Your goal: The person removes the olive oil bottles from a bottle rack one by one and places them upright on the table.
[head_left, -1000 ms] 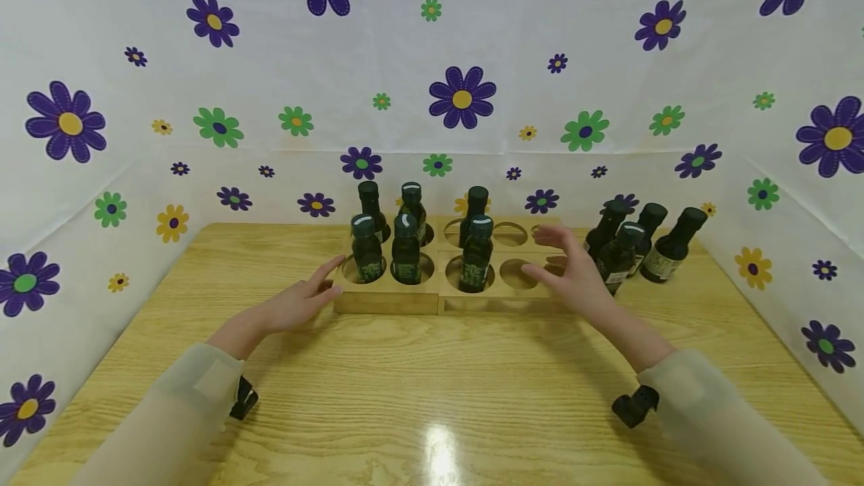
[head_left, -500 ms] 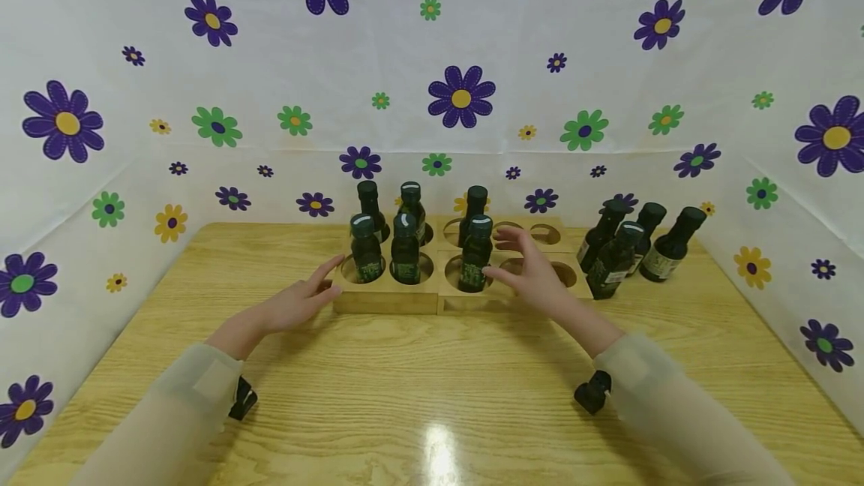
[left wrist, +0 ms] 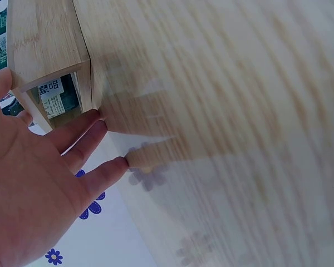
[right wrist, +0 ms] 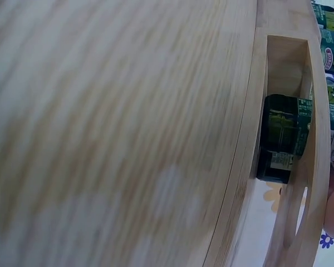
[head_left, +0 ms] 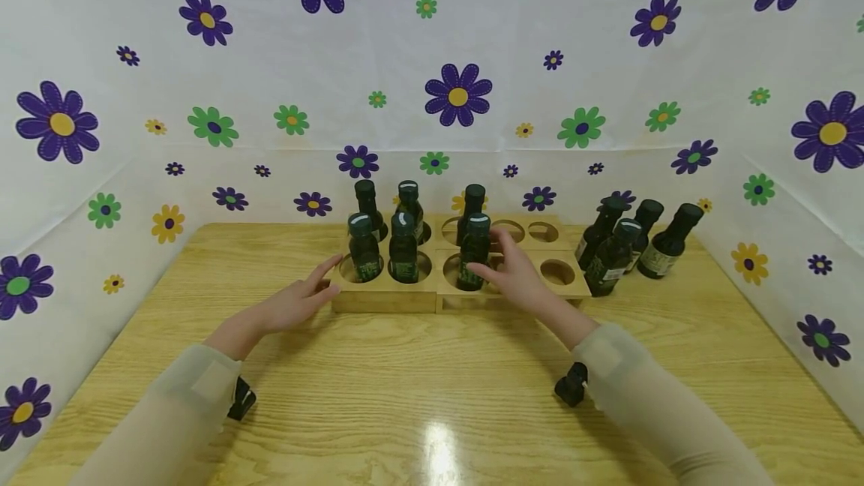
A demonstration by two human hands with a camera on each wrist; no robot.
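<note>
A wooden rack [head_left: 502, 292] with round holes sits toward the far edge of the counter [head_left: 432, 388], its long axis running left to right, parallel to that edge. It looks like 2 blocks set end to end, each with 2 rows of holes. 6 dark green bottles stand upright in it, caps pointing straight up: 4 in the left block and 2 in the left column of the right block. The other holes of the right block hold nothing.

The right hand [head_left: 516, 276] reaches over the front row of the right block, fingers spread and relaxed, grasping nothing. Its fingertips lie just beside the front bottle [head_left: 473, 252] of that block; whether they touch it cannot be told from the head view. The right wrist view shows the open front of the rack [right wrist: 300, 167] with a bottle's base [right wrist: 284, 136] standing inside.

The left hand [head_left: 297, 302] rests at the front left corner of the rack, fingers straight and released, the fingertips touching the wood; the left wrist view shows the fingers [left wrist: 80, 128] against the rack's corner [left wrist: 50, 50].

4 more dark bottles [head_left: 634, 242] stand upright in a cluster on the counter just right of the rack, near the far right corner. A white flowered cloth [head_left: 459, 96] forms the walls behind and at both sides.
</note>
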